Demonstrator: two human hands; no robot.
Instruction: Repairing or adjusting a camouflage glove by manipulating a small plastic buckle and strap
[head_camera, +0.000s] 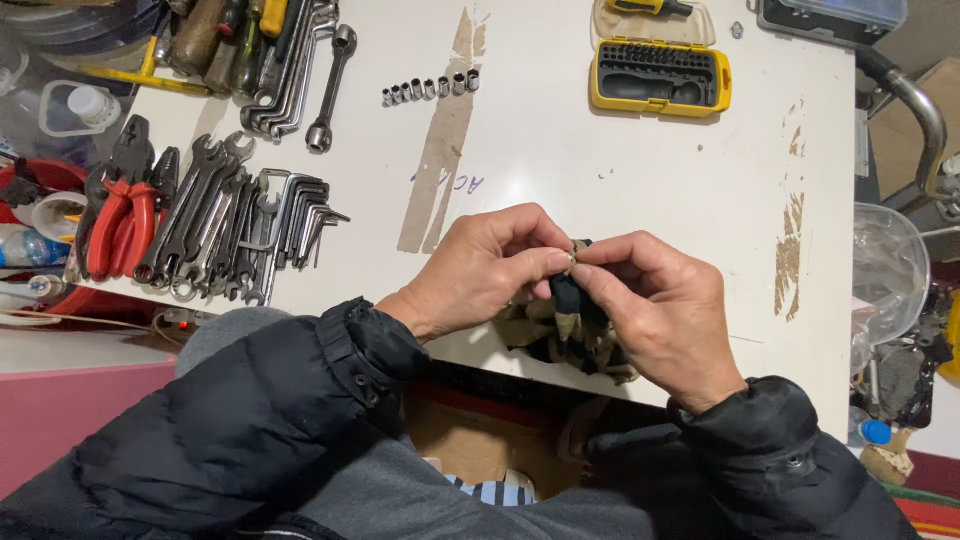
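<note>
Pinching together at the middle of the frame: left hand (480, 265) and right hand (660, 305), thumb and forefinger tips of both closed on one tiny pale metal piece (572, 258), too small to identify, held just above a bunched camouflage-and-black cloth (565, 335). Each grip clamped tight on that piece, tips of the two hands touching; right hand also bearing on the dark upper fold of the cloth. Piece and cloth sitting at the near edge of the white, scuffed counter (620, 170), cloth partly overhanging toward the lap.

Judging by looks: metal piece light, hard, smooth and easy to drop, best taken between fingertips across its sides, much as now. Cloth soft, limp, not fragile, likely to sag and slide off the edge unless gathered in a fist or pinned under a palm.

Further out, on the left of the counter, a fan of grey steel spanners (205, 225) beside a set of bent hex keys (305, 215), with red-handled pliers (115, 225) at the far left edge. Beyond the hands, a row of small steel sockets (430, 88), and to the right a yellow open plastic bit case (660, 78). Black padded jacket sleeves (250, 410) filling the foreground.
</note>
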